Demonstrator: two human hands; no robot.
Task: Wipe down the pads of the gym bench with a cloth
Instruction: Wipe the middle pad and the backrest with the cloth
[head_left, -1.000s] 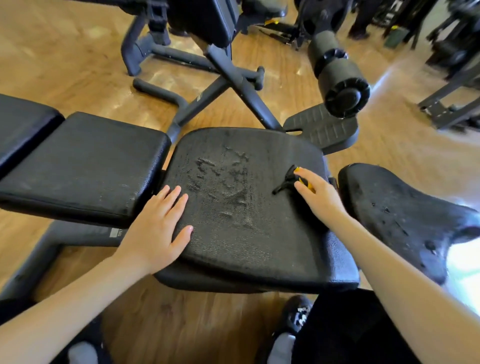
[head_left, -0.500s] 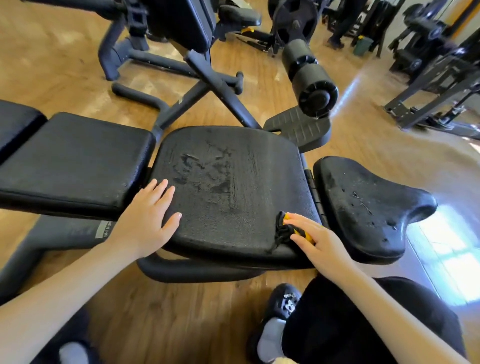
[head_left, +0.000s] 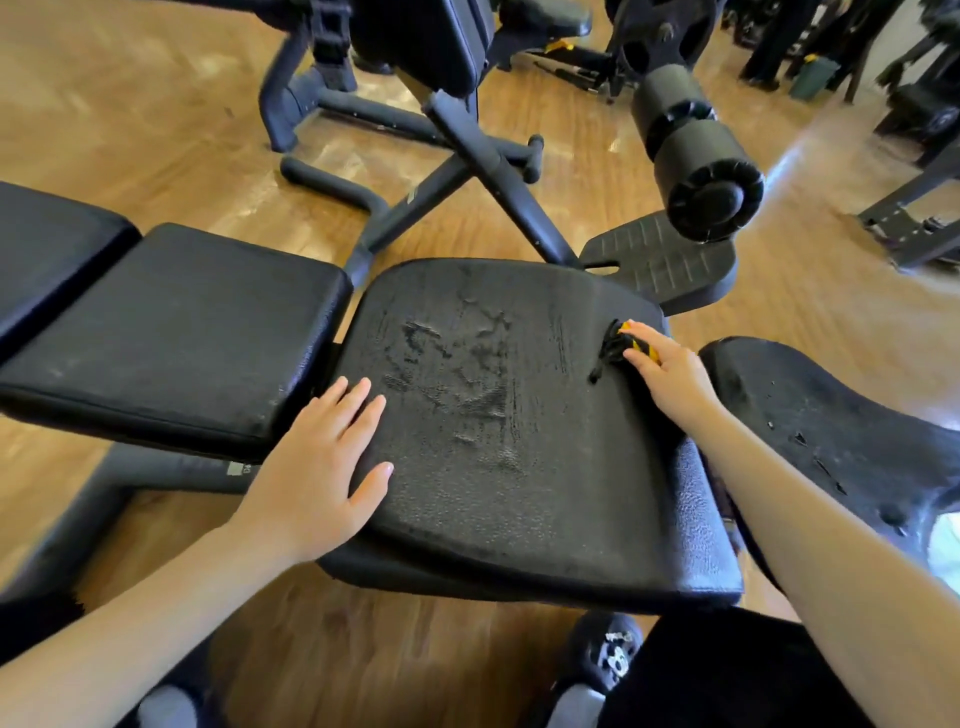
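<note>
The black seat pad (head_left: 498, 519) of the gym bench fills the middle, with wet smears across its centre. My right hand (head_left: 670, 374) presses a small yellow and black cloth (head_left: 615, 345) onto the pad's far right part, most of the cloth hidden under the fingers. My left hand (head_left: 317, 467) lies flat with fingers apart on the pad's left edge. A second black pad (head_left: 171, 332) adjoins on the left, and a curved black pad (head_left: 841, 431) with dark spots sits to the right.
A round foam roller (head_left: 696, 156) and a ribbed footplate (head_left: 660, 260) stand beyond the seat. The bench frame (head_left: 467, 156) crosses the wooden floor behind. Other gym machines (head_left: 919, 104) line the far right. My shoe (head_left: 602, 654) is below the seat's near edge.
My right hand has slid the cloth from the seat pad's near right edge back up to its far right part. My left hand stays flat on the left edge.
</note>
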